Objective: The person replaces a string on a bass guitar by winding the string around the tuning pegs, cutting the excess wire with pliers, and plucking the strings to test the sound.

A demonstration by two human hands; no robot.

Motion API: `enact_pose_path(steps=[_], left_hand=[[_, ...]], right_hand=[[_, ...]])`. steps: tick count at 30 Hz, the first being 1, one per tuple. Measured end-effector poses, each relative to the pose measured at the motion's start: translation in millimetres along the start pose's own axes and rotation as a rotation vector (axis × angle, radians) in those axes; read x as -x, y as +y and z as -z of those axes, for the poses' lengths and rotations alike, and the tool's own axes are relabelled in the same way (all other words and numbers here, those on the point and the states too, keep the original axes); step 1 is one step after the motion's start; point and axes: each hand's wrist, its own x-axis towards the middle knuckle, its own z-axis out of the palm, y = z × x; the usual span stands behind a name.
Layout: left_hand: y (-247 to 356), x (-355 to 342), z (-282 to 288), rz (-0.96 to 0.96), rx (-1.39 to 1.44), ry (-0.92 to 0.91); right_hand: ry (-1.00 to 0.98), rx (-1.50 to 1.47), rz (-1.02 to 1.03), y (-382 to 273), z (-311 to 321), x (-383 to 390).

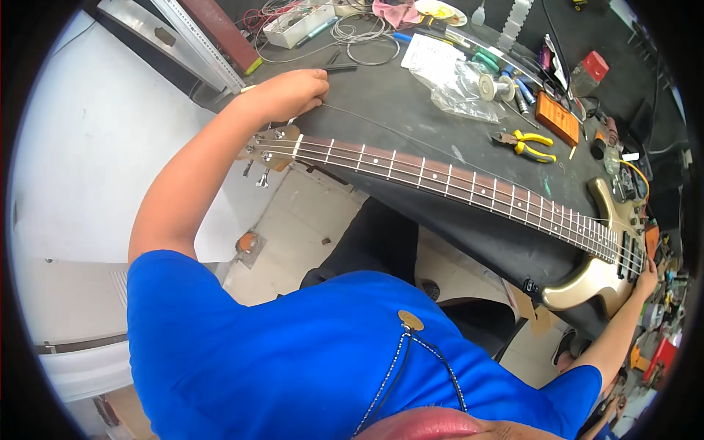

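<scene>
Seen from above, a person in a blue shirt works over a bass with both arms spread wide. Clock directions follow the view as it appears, with 12 at the top edge.

The left hand is closed, fingers curled down, pinching a thin loose string. That string runs from the fingertips toward 4 o'clock, over the dark tabletop and on toward the neck; its far end is too fine to make out.

The bass lies below and away from this hand. Its headstock, with metal tuning pegs, is near, at 7 o'clock from the hand. The fretted neck stretches toward 4 o'clock, ending in a gold body well apart from the hand.

The right hand is far off, just past 3 o'clock in the view, against the bridge end of the body; whether its fingers grip anything cannot be told. The body extends from it toward 9 o'clock.

On the tabletop, yellow-handled pliers rest at 2 o'clock from the middle of the neck, with an orange block just beyond. A pale spool sits beside a clear plastic bag. Coiled wire lies at 1 to 2 o'clock from the left hand.
</scene>
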Motion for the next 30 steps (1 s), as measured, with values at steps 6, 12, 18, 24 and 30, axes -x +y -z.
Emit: enact_pose_path(steps=[6, 12, 18, 24, 30], left_hand=[[-12.3, -12.2, -14.0, -0.048, -0.064, 0.061], [-12.8, 31.9, 7.1, 0.056, -0.038, 0.133], [12.0, 107.0, 20.5, 0.301, 0.343, 0.069], [8.4, 129.3, 4.4, 0.416, 0.582, 0.137], [-13.9, 143.2, -8.3, 0.459, 0.678, 0.12]], right_hand=[[-0.005, -0.084, 0.018, 6.4, 16.8, -6.5], [-0.037, -0.052, 0.037, 4.8, 5.6, -9.5], [-0.058, -0.116, -0.001, 9.4, 12.8, -4.6], [-0.088, -0.148, 0.081, 9.6, 10.6, -9.0], [-0.076, -0.229, 0.02, 11.4, 5.3, -8.5]])
